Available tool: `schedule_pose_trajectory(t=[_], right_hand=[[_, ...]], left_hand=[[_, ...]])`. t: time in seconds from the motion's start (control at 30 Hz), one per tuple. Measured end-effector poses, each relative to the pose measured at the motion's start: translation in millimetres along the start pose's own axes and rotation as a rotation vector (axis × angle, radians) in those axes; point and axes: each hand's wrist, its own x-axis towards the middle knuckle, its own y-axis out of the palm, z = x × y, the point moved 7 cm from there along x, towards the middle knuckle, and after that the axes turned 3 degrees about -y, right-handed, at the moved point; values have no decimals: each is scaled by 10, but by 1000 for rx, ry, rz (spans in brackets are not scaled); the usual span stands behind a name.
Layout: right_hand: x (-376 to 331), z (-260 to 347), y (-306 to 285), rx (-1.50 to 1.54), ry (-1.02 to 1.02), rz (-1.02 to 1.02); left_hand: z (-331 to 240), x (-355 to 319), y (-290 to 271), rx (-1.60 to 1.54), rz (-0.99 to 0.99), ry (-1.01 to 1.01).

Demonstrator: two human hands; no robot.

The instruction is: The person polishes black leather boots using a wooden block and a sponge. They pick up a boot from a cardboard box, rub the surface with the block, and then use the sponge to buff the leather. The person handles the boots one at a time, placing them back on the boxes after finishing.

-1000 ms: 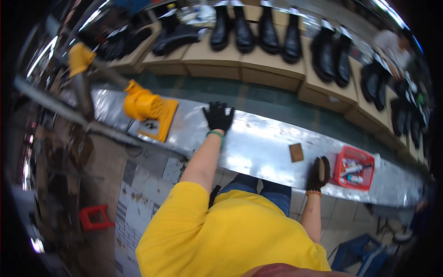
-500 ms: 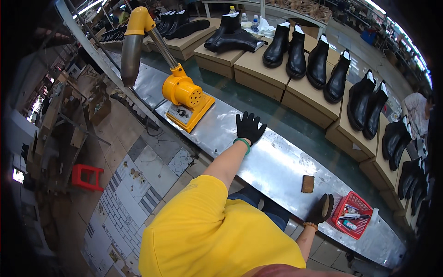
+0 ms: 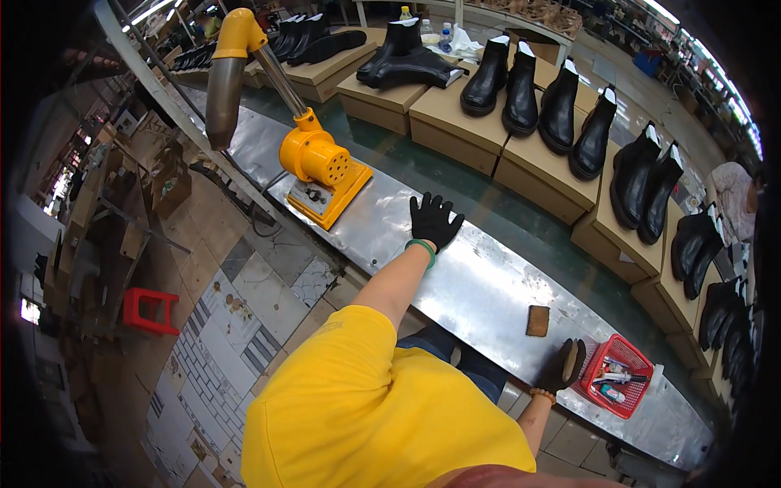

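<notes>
— Factory floor with a long brushed-metal desk [image 3: 480,285] across my view, rows of black leather boots on cardboard boxes [image 3: 521,81] behind it. Where are the hands?

— My left hand [image 3: 434,220], in a black glove, lies flat on the desk with fingers spread, just right of the yellow blower machine with the angled grey pipe [image 3: 321,167]. My right hand [image 3: 565,366], also gloved, rests at the desk's near edge; whether it grips anything, I cannot tell.

— And the small brown rectangular pad [image 3: 538,320]?

— Well right of the yellow machine, flat on the desk, long axis pointing away from me, just up-left of my right hand, the nearer one. Beyond that hand sits a red plastic mesh basket [image 3: 620,376].
</notes>
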Motion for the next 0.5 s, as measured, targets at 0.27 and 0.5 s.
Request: schedule_pose_trajectory(t=[0.27, 0.5], right_hand=[[-24, -191, 62, 41, 38, 12], [-32, -108, 84, 1, 12, 30]], left_hand=[[49, 8, 81, 9, -59, -3], [36, 12, 41, 8, -16, 1]])
